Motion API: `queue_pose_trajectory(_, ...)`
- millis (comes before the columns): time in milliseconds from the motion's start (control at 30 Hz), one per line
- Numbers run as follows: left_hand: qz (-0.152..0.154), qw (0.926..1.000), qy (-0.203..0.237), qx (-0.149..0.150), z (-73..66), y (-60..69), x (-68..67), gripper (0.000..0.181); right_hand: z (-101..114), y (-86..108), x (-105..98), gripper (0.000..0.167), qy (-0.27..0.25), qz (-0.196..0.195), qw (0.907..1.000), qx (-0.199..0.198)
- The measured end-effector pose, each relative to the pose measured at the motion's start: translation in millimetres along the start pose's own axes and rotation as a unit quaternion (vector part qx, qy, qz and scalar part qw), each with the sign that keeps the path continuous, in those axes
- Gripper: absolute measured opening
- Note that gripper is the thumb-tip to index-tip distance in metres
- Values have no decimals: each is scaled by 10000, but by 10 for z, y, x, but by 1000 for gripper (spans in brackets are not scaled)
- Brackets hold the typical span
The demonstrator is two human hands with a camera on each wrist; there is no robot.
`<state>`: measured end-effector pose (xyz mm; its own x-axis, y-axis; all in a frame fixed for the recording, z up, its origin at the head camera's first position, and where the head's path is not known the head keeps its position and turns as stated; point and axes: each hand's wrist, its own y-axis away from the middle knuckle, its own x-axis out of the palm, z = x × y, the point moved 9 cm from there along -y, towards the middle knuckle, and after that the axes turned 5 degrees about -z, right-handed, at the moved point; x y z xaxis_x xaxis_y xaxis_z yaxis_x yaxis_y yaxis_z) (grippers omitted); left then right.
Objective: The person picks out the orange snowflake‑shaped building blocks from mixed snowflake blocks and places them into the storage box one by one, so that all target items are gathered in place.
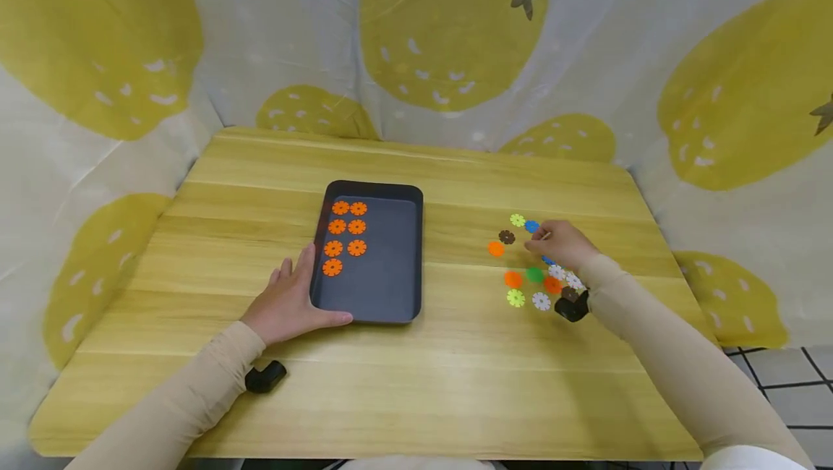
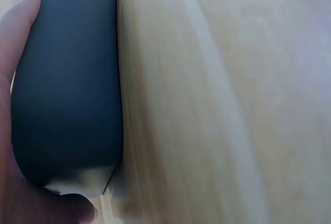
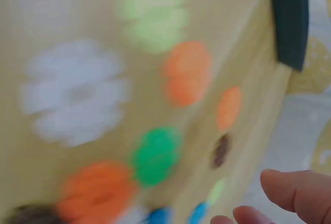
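A dark grey rectangular tray holds several orange notched plastic discs in two columns along its left side. My left hand rests against the tray's near left corner, fingers straight along the left wall and thumb across the near edge. In the left wrist view the tray's outer wall lies beside the fingers. Over the loose discs on the right hovers my right hand, with nothing visible between thumb and fingers in the right wrist view. A blue disc and a brown disc lie nearest its fingertips.
Loose on the wooden table lie orange, green, yellow-green and white discs. The hand and forearm partly cover the group. A lemon-patterned curtain hangs behind and beside the table.
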<state>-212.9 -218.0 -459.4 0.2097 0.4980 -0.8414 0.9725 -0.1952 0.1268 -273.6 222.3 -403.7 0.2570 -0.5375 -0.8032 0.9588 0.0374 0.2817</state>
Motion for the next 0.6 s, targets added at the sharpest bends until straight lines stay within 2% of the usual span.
queue_pose_trajectory(100, 28, 10000, 13, -11, 5, -8, 3, 153, -370, 159, 15, 31, 116, 31, 9996, 240)
queue_pose_trajectory(233, 32, 10000, 65, 1, 27, -3, -13, 152, -619, 278, 95, 34, 260, 25, 9989, 391)
queue_pose_trajectory(433, -2, 9999, 63, 90, 15, -2, -14, 151, -705, 311, 154, 37, 405, -177, 9974, 567)
queue_pose_trajectory(600, 4, 9999, 36, 141, -9, -3, -10, 151, -703, 283, 185, 31, 356, -81, 9973, 644)
